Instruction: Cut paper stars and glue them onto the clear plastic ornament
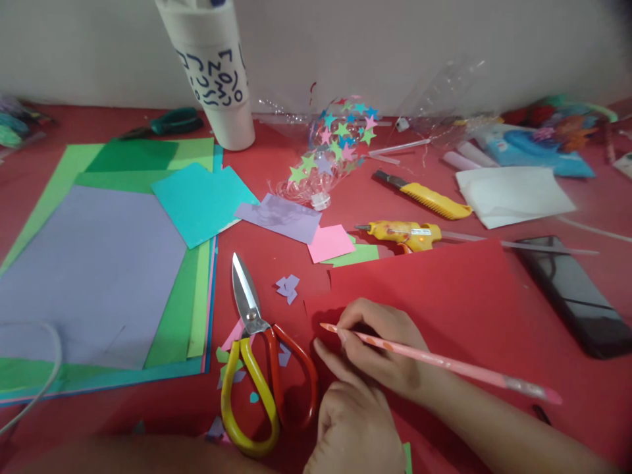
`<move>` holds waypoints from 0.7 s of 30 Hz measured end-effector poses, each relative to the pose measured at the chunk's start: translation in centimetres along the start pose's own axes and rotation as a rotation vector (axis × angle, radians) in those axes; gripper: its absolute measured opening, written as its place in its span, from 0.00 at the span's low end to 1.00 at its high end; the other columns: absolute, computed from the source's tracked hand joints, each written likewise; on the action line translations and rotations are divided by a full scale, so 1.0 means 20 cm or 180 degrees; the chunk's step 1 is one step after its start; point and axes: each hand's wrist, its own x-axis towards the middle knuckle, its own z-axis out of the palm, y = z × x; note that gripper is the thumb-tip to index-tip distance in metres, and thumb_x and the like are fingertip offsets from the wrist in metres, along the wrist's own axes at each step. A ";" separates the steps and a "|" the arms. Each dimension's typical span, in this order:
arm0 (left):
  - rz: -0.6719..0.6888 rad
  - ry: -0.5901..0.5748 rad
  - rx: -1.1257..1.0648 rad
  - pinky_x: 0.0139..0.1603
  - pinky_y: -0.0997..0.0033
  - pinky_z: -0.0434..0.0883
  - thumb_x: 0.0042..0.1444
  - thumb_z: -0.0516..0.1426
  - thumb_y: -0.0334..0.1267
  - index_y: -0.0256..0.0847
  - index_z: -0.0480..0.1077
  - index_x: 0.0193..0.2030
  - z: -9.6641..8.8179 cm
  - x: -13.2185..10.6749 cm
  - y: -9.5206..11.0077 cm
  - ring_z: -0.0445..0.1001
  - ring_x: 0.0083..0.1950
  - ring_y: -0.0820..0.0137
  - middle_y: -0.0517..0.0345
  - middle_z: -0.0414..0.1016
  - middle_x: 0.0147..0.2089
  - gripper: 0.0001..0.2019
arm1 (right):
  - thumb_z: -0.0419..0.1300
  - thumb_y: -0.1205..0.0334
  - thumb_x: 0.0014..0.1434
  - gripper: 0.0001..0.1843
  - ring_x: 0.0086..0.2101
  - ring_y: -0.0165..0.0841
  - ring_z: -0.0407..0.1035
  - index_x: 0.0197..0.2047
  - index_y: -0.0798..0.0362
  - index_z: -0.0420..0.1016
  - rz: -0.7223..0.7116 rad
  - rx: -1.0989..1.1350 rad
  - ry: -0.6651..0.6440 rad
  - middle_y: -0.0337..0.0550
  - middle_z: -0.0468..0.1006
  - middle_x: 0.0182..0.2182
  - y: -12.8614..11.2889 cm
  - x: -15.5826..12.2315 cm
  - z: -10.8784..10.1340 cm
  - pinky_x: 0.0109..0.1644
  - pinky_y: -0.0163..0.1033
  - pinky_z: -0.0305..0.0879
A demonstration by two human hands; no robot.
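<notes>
My right hand [382,345] grips a pink pencil [444,361], its tip resting on a red sheet of paper [444,296] near the sheet's left edge. My left hand [353,421] lies below it with fingers curled, one finger stretched onto the red sheet beside the pencil tip; I see nothing held in it. Scissors [261,359] with one yellow and one red handle lie shut just left of both hands, blades pointing away from me.
A stack of coloured paper sheets [99,263] fills the left. Behind lie a yellow glue gun [405,234], a yellow utility knife [424,196], a star-covered plastic bottle [330,151], a white cup [217,72], white paper [513,194] and a dark phone [573,293]. Paper scraps [287,288] sit nearby.
</notes>
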 end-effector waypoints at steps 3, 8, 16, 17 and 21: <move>-0.0062 0.0027 0.0038 0.15 0.75 0.54 0.58 0.51 0.42 0.28 0.78 0.42 0.00 0.00 0.00 0.60 0.13 0.76 0.26 0.78 0.39 0.20 | 0.51 0.62 0.61 0.09 0.18 0.27 0.63 0.28 0.49 0.64 0.0326 0.0573 0.0197 0.33 0.70 0.19 0.00 0.02 -0.03 0.21 0.30 0.60; -0.0324 -0.0001 -0.0042 0.15 0.76 0.54 0.55 0.55 0.48 0.31 0.77 0.45 -0.01 -0.01 0.00 0.60 0.12 0.77 0.22 0.75 0.42 0.22 | 0.44 0.56 0.66 0.13 0.17 0.25 0.61 0.31 0.49 0.61 0.0666 0.1251 0.0375 0.31 0.68 0.18 0.00 0.06 -0.04 0.18 0.28 0.58; -0.0251 -0.0198 -0.0016 0.17 0.76 0.56 0.54 0.57 0.49 0.37 0.71 0.55 -0.02 0.00 -0.02 0.66 0.16 0.73 0.24 0.77 0.42 0.25 | 0.58 0.68 0.51 0.02 0.24 0.27 0.62 0.29 0.52 0.69 0.0769 0.0783 -0.0282 0.34 0.69 0.23 -0.04 0.08 -0.11 0.25 0.31 0.58; -0.0203 -0.0195 -0.0008 0.17 0.76 0.57 0.54 0.56 0.49 0.37 0.71 0.55 -0.02 0.00 -0.03 0.66 0.16 0.73 0.25 0.77 0.42 0.24 | 0.58 0.69 0.50 0.03 0.24 0.27 0.61 0.28 0.52 0.70 0.0739 0.0660 -0.0291 0.34 0.69 0.23 -0.04 0.08 -0.14 0.25 0.31 0.57; -0.0035 -0.0131 0.0016 0.17 0.74 0.59 0.56 0.56 0.46 0.31 0.72 0.53 -0.01 0.01 -0.03 0.68 0.18 0.73 0.25 0.75 0.48 0.24 | 0.55 0.68 0.51 0.04 0.21 0.27 0.59 0.26 0.51 0.65 0.0636 0.0344 -0.0242 0.32 0.67 0.21 -0.01 0.10 -0.17 0.23 0.32 0.55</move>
